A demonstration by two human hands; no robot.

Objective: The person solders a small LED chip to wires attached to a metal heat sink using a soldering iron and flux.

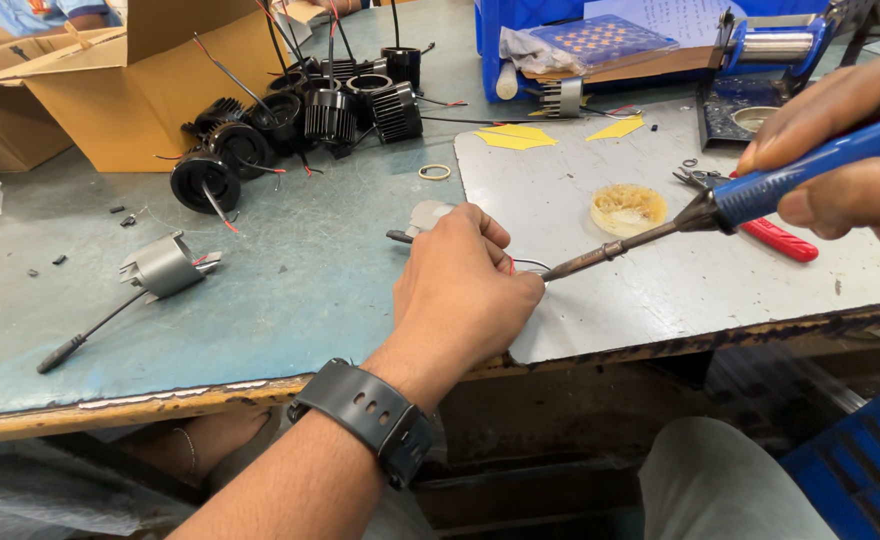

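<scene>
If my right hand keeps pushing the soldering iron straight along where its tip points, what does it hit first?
Probably the thin wires pinched in the left hand; the soldering iron in the right hand already points at them, though depth is unclear.

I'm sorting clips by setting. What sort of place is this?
Likely an electronics assembly workbench: a soldering iron in the right hand, black finned lamp housings with loose wires, and a cardboard box.

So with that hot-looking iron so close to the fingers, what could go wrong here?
1. The soldering iron tip sits right beside the left hand pinching the thin wires; a slip could burn the fingers.
2. The work is near the table edge, above the person's lap, so anything dropped might land there.
3. The red-handled pliers lie under the right hand and could snag it.
</scene>
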